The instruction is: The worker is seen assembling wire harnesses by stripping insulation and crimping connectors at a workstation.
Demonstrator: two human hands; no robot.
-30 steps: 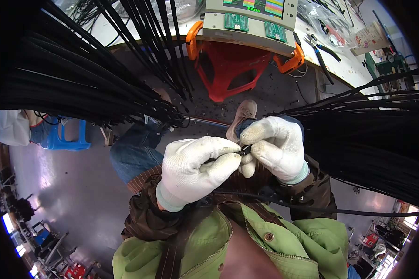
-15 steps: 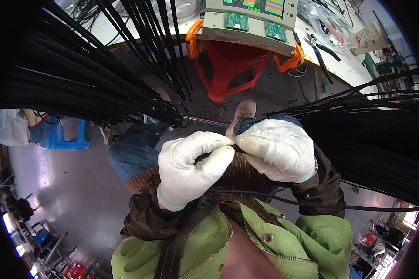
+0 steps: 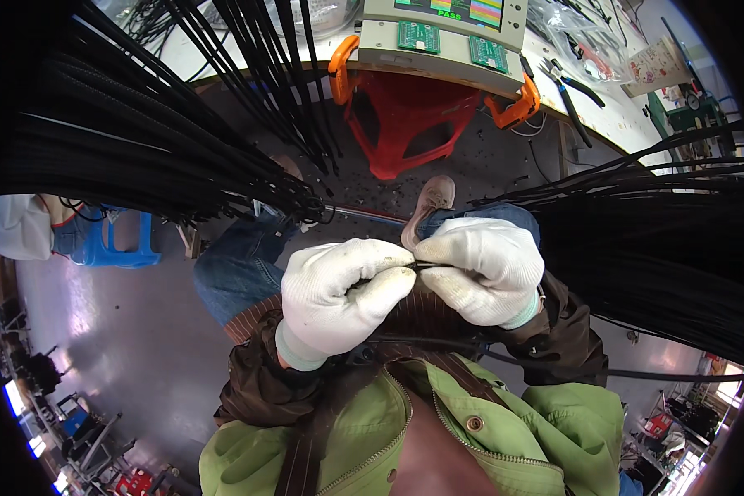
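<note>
Both my hands wear white knit gloves and meet fingertip to fingertip over my lap. My left hand (image 3: pixel 331 289) is closed in a pinch on a small dark piece (image 3: pixel 423 265) that looks like the end of a black cable. Thumb and finger of my right hand (image 3: pixel 488 269) close on the same piece from the other side. Most of it is hidden by the gloves, so its exact kind does not show. Below the hands, a black cable (image 3: pixel 554 369) crosses my lap toward the right; where its left end goes is hidden.
Thick bundles of black cables hang at left (image 3: pixel 124 149) and right (image 3: pixel 661 248). Ahead, a tester with a screen (image 3: pixel 463 15) and two green circuit boards (image 3: pixel 419 37) stands on the bench, beside pliers (image 3: pixel 572 99). A red stool (image 3: pixel 405 157) is underneath; a blue stool (image 3: pixel 128 244) stands left.
My right hand has turned and shifted slightly left and down, its thumb now showing below the finger. A bit of the small dark piece has come into sight. My left hand has barely moved.
</note>
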